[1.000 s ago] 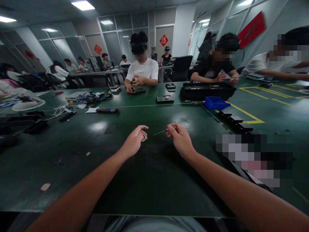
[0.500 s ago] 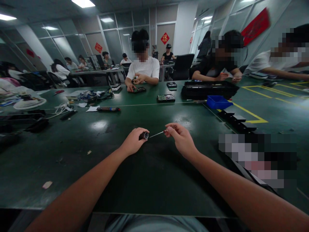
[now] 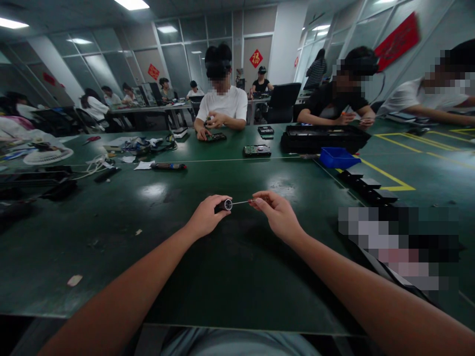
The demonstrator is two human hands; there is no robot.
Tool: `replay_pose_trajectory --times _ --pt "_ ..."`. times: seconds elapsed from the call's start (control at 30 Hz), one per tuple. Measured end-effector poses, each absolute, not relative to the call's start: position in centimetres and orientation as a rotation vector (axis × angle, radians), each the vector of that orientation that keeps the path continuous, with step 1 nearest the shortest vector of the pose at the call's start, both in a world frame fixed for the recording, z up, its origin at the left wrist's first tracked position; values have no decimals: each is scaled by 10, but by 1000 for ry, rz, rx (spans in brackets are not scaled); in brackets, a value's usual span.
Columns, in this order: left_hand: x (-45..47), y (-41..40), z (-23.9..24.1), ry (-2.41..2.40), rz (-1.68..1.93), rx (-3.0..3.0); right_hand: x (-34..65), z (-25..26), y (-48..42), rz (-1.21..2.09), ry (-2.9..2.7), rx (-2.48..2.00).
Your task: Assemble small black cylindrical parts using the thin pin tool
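Green matting covers the long work table point(image 3: 237, 277), and both bare forearms reach out over it. Nearest, the left hand point(image 3: 203, 217) is closed around a short dark screwdriver handle point(image 3: 222, 205) with a bright metal collar that faces right. The right hand point(image 3: 277, 213) pinches a thin screwdriver bit point(image 3: 243, 201) by its reddish end. A second ago the bit tip hung apart from the handle; now it meets the collar — so the bit looks to be entering the socket, though how deep it sits I cannot tell. Both things are held just above the mat, between the two hands.

Further out lie a blue bin point(image 3: 337, 158), a black tray point(image 3: 321, 138) and a bare hard drive point(image 3: 257, 150). Across the table a person in a white shirt point(image 3: 222, 106) works on another drive. On the back wall hang red diamond signs point(image 3: 256, 58) — each with one Chinese character, too small to read surely. No brand is readable anywhere.
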State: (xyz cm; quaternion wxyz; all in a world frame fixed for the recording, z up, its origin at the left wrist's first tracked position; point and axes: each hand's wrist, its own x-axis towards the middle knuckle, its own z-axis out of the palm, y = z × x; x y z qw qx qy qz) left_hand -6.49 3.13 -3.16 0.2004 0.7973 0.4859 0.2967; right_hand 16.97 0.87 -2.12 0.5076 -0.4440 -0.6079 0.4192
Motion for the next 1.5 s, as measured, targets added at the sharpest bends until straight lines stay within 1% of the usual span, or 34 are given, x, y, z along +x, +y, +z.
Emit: replay_pose_trajectory --times 0.1,0.2,0.3,0.63,0.87,1.07,1.27,1.5 --pt "-66 32 -33 1352 842 2239 171 -16 7 909 -1549 -1188" --pt "-68 33 -33 1336 850 2284 172 -10 4 757 -1668 -1419" --pt "-68 33 -32 1312 850 2340 172 -7 2 697 -1714 -1497" --pt "-68 31 -29 1332 844 2342 171 -11 2 597 -1773 -1408" --pt "-66 30 -28 1316 841 2334 170 -15 0 726 -1782 -1144" --pt "-67 30 -29 1318 845 2336 171 -13 0 785 -1799 -1229" --pt "-67 31 -32 1301 838 2353 169 -8 0 708 -1827 -1314" --pt "-68 32 -33 1308 851 2343 169 -13 -1 699 -1840 -1226"
